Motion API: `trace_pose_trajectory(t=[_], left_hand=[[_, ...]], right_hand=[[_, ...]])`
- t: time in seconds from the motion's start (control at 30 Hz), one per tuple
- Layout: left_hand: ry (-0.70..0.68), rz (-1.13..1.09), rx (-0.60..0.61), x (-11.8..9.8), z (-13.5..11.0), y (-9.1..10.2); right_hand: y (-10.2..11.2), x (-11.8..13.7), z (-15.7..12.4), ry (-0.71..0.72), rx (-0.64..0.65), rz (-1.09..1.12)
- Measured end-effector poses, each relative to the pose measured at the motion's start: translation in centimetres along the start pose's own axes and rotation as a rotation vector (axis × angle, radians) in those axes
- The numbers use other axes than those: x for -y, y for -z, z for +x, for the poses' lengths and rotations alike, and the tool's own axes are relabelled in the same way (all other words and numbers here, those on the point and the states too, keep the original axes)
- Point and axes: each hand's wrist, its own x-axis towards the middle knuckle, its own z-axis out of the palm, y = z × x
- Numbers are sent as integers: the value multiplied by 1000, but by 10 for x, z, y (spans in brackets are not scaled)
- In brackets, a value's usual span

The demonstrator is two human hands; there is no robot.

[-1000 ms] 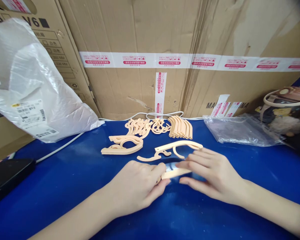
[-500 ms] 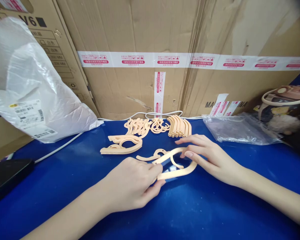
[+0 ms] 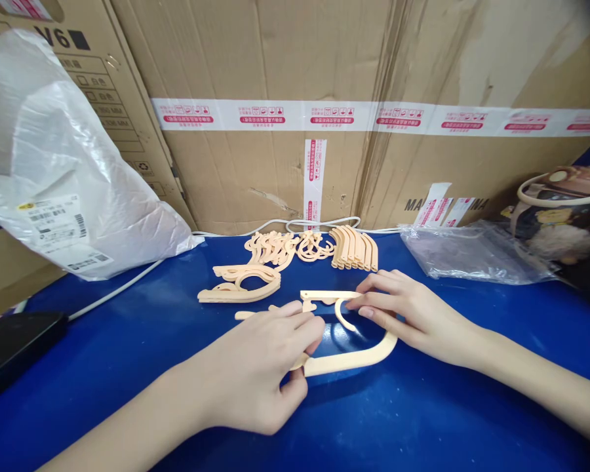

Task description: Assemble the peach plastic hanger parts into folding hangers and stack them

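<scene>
A peach plastic hanger piece [image 3: 354, 357] lies on the blue table [image 3: 128, 367] between my hands. My left hand [image 3: 260, 367] pinches its left end with thumb and fingers. My right hand [image 3: 408, 314] grips the piece's upper arm near the hook part [image 3: 319, 298]. Behind them lies a small stack of assembled peach hangers [image 3: 240, 287]. Further back sit loose hook pieces [image 3: 288, 248] and a row of curved arm pieces [image 3: 354, 249].
Taped cardboard boxes [image 3: 324, 98] wall off the back. A white plastic bag [image 3: 54, 170] sits at left, a clear bag [image 3: 472, 252] at right, a dark container [image 3: 565, 216] at far right. A white cable [image 3: 118, 288] and a black object [image 3: 14, 347] lie at left.
The hanger piece has been unfolded wider: its lower arm swung toward me while my right hand shifted up to its upper arm. My left hand moved slightly down, still pinching the left end.
</scene>
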Motion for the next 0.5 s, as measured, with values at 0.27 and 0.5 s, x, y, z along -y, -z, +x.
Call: trace_pose_trajectory(t=[0.27, 0.5], left_hand=[[-57, -124, -58, 1, 2, -2], [-35, -49, -188, 18, 4, -10]], right_hand=[[-3, -5, -1, -48, -31, -120], [-5, -11, -1, -92, -17, -151]])
